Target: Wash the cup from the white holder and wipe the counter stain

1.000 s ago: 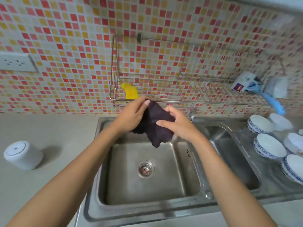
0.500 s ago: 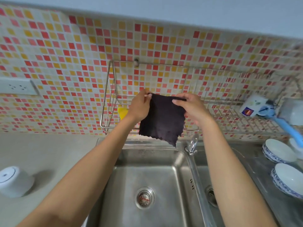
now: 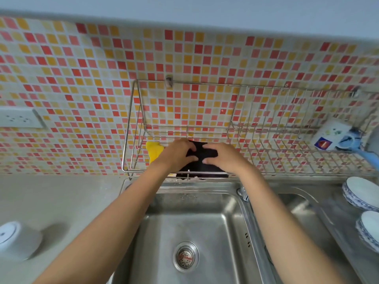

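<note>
A dark purple cloth (image 3: 202, 163) lies on the wire wall rack (image 3: 266, 173) above the sink, draped over the rack's front rail. My left hand (image 3: 178, 153) and my right hand (image 3: 222, 155) both rest flat on top of it, fingers spread, pressing it down. A white cup (image 3: 330, 134) with a printed label lies on its side at the rack's right end. A white cylindrical holder (image 3: 15, 239) stands on the grey counter (image 3: 61, 197) at the far left.
A yellow sponge (image 3: 154, 150) sits in the rack left of the cloth. The steel sink (image 3: 184, 222) with its drain strainer (image 3: 185, 256) is below. Blue-rimmed bowls (image 3: 361, 193) are stacked on the right drainboard. A blue brush handle (image 3: 367, 154) sticks out beside the cup. A wall socket (image 3: 18, 118) is at left.
The hands lifted the cloth from over the sink, spread it out in front of the rack, then laid it down on the rack. The view tilted upward.
</note>
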Available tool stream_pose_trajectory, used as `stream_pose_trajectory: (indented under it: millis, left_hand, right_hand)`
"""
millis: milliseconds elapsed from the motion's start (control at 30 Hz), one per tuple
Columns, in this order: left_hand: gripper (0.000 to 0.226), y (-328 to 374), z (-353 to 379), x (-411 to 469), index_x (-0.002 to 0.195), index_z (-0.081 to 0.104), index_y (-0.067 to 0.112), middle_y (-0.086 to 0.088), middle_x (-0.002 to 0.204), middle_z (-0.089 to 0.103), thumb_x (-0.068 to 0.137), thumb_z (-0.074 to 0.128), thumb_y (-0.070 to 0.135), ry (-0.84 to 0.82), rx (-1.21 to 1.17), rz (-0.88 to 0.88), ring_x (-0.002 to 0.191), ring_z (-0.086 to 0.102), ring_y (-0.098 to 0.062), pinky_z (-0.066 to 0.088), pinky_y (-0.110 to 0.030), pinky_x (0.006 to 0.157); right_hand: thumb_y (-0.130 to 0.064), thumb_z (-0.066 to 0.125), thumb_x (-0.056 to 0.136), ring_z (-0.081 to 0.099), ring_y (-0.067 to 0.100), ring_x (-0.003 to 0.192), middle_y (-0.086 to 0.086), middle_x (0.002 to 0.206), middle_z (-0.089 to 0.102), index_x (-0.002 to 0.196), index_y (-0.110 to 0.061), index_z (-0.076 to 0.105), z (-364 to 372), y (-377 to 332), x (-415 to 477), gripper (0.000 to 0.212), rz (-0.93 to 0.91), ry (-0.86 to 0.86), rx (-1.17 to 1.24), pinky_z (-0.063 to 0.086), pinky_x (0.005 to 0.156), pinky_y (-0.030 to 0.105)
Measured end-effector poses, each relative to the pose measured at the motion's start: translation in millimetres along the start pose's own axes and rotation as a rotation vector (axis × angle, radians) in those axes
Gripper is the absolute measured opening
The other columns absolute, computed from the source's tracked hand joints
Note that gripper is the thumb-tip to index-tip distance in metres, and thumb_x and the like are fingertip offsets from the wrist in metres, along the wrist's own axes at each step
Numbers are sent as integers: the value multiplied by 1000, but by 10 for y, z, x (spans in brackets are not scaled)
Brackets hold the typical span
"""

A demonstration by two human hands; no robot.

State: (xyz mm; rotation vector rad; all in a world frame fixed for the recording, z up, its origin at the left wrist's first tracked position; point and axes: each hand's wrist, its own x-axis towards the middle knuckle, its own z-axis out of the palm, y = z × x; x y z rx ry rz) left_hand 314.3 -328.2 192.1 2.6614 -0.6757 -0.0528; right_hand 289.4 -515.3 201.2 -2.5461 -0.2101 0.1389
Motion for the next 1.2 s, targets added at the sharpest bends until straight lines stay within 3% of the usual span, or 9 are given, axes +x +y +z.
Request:
stream_pose_trajectory:
  millis: [133, 267, 400, 533, 633, 733, 900, 1033, 1200]
  left_hand:
    - [46, 53, -49, -46, 134, 54, 18, -5, 137, 53, 93, 59, 39, 13, 73, -28, 125, 49, -23, 43, -37, 103]
    - [53, -23, -66, -235, 146, 38, 25, -8, 157, 28, 96, 54, 37, 169, 275, -287, 146, 20, -33, 19, -45, 118]
    - [50, -46, -115, -320, 142, 46, 16, -12, 151, 39, 93, 49, 4, 73, 120, -363, 144, 24, -29, 16, -38, 118]
    - [51, -95, -113, -321, 136, 53, 18, -9, 151, 41, 90, 50, -4, 98, -33, -272, 143, 29, -28, 21, -40, 120]
    - [46, -94, -91, -370, 146, 40, 21, -6, 159, 25, 100, 45, 15, 159, -26, -247, 150, 8, -27, 9, -43, 122]
    - [51, -69, 2, -565, 151, 30, 23, -2, 161, 19, 104, 21, 42, 255, 182, -187, 151, 4, -23, -3, -40, 121]
    - [69, -79, 151, -984, 154, 8, 24, 2, 162, 1, 96, -9, 56, 269, 353, -205, 150, -8, -19, -14, -41, 118]
    - [65, -126, 208, -1327, 151, -16, 19, -1, 159, -19, 99, 1, 54, 209, 340, -198, 145, -22, -20, -18, -39, 117]
    - [68, -207, 182, -1706, 151, -19, 15, -4, 157, -27, 103, 20, 45, 83, 321, -162, 144, -25, -26, -2, -43, 122]
  right_hand:
    - [-39, 56, 95, 31, 20, 141, -1, 155, 32, 146, -24, 38, -33, -54, -37, 57, 28, -68, -52, 24, 113, 34]
    - [-49, 25, 102, 12, 21, 147, -3, 159, 16, 151, -22, 26, 69, -193, -135, 56, 0, -197, -179, 11, 118, 40]
    - [-44, 17, 104, 7, 21, 148, -2, 161, 10, 152, -21, 22, 159, -240, -175, 53, 17, -244, -244, 7, 118, 42]
    - [-42, 19, 103, 13, 21, 147, -8, 159, 17, 150, -26, 29, 187, -193, -192, 50, 21, -180, -260, 15, 118, 49]
    - [-41, 22, 102, 18, 20, 146, -10, 157, 23, 148, -30, 33, 199, -169, -202, 49, 32, -144, -272, 21, 116, 52]
    - [-39, 26, 102, 26, 23, 143, -4, 154, 32, 146, -31, 36, 202, -191, -272, 47, 32, -25, -284, 30, 112, 50]
    - [-34, 21, 103, 37, 16, 138, -3, 148, 43, 144, -23, 43, 300, -261, -410, 48, -22, 233, -394, 36, 106, 39]
    - [-40, 14, 103, 43, 15, 134, 2, 143, 50, 140, -15, 47, 506, -279, -612, 55, 35, 393, -476, 22, 116, 37]
    - [-47, 13, 103, 10, 20, 148, 8, 159, 17, 151, -9, 20, 670, -437, -958, 62, 40, 365, -411, -2, 119, 39]
